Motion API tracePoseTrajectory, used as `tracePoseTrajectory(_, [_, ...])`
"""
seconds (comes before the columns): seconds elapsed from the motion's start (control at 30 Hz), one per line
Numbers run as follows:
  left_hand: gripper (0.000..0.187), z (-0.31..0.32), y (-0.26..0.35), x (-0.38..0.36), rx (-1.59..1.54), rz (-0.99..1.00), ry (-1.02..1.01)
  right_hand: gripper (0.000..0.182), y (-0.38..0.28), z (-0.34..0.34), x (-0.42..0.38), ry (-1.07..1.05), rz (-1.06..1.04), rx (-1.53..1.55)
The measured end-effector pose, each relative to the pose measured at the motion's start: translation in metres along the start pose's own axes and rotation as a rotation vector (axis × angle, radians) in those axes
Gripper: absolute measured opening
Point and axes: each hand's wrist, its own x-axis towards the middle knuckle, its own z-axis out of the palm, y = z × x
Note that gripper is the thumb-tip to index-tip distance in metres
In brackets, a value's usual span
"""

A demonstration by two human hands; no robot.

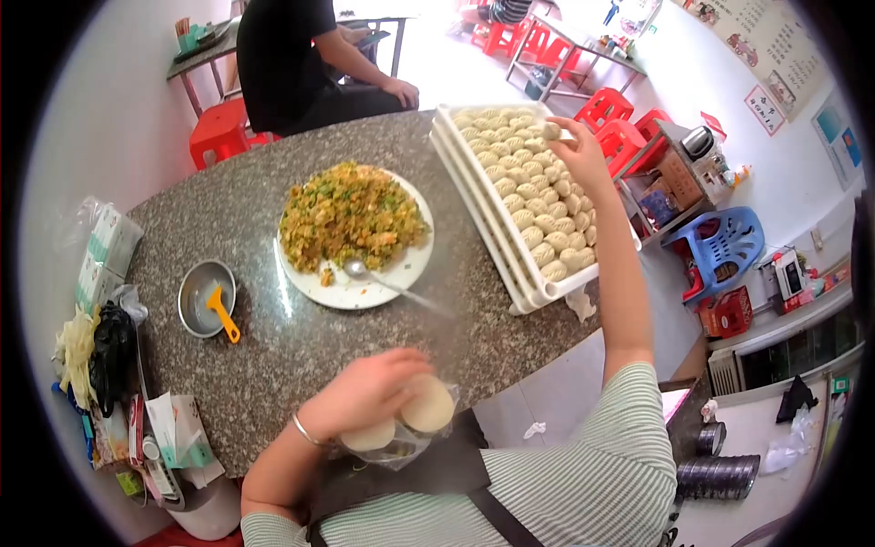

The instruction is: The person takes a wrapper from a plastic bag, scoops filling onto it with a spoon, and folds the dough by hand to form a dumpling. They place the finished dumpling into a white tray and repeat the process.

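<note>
At the far right corner of a white tray [444, 130] filled with rows of pleated dumplings [533, 187], my right hand [579, 155] holds one dumpling [551, 131] in its fingertips. My left hand [369, 392] is over two stacks of round dough wrappers [427, 404] in a clear plastic bag near the table's front edge. Its fingers are bent over the wrappers and partly blurred, so a grip cannot be made out. Beyond it, a white plate [419, 266] bears chopped green and orange filling [342, 219], with a metal spoon [357, 269] resting in it.
A metal bowl [193, 296] with an orange-handled scraper [221, 314] stands left on the stone table [456, 342]. Tissue packs [105, 251] and bags [111, 346] line the left edge. A person in black [292, 73] sits beyond the table.
</note>
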Motion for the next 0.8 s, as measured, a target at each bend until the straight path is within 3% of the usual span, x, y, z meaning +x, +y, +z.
tracePoseTrajectory(0.07, [0.022, 0.006, 0.009, 0.001, 0.138, -0.192, -0.152, 0.041, 0.050, -0.028, 0.035, 0.050, -0.023, -0.186])
tracePoseTrajectory(0.13, [0.021, 0.009, 0.006, 0.003, 0.180, -0.179, -0.146, 0.041, 0.078, -0.039, 0.056, 0.001, 0.056, -0.494])
tracePoseTrajectory(0.17, [0.019, 0.010, 0.005, 0.003, 0.210, -0.176, -0.152, 0.041, 0.087, -0.040, 0.061, 0.008, 0.048, -0.493])
tracePoseTrajectory(0.23, [0.018, 0.012, 0.008, 0.004, 0.238, -0.204, -0.141, 0.038, 0.080, -0.032, 0.056, -0.149, 0.230, -0.435])
tracePoseTrajectory(0.37, [0.017, 0.013, 0.008, 0.003, 0.252, -0.194, -0.124, 0.038, 0.069, -0.029, 0.058, -0.064, 0.461, -0.361])
tracePoseTrajectory(0.43, [0.017, 0.014, 0.009, 0.001, 0.233, -0.186, -0.112, 0.032, 0.071, -0.038, 0.057, -0.082, 0.381, -0.411])
tracePoseTrajectory(0.5, [0.012, 0.016, 0.010, -0.001, 0.241, -0.132, -0.055, 0.025, 0.089, -0.047, 0.058, -0.015, 0.051, -0.495])
tracePoseTrajectory(0.57, [0.010, 0.020, 0.008, -0.003, 0.248, -0.119, -0.031, 0.024, 0.075, -0.039, 0.045, 0.009, -0.064, -0.350])
tracePoseTrajectory(0.7, [0.005, 0.018, 0.005, -0.005, 0.230, -0.084, -0.009, 0.021, -0.048, 0.028, -0.048, -0.098, -0.165, -0.061])
tracePoseTrajectory(0.77, [0.005, 0.002, 0.019, -0.003, -0.234, -0.139, -0.148, 0.021, -0.109, 0.071, -0.111, -0.287, -0.221, -0.051])
tracePoseTrajectory(0.8, [0.005, -0.002, 0.019, -0.005, -0.237, -0.159, -0.141, 0.024, -0.120, 0.089, -0.135, -0.450, -0.174, -0.041])
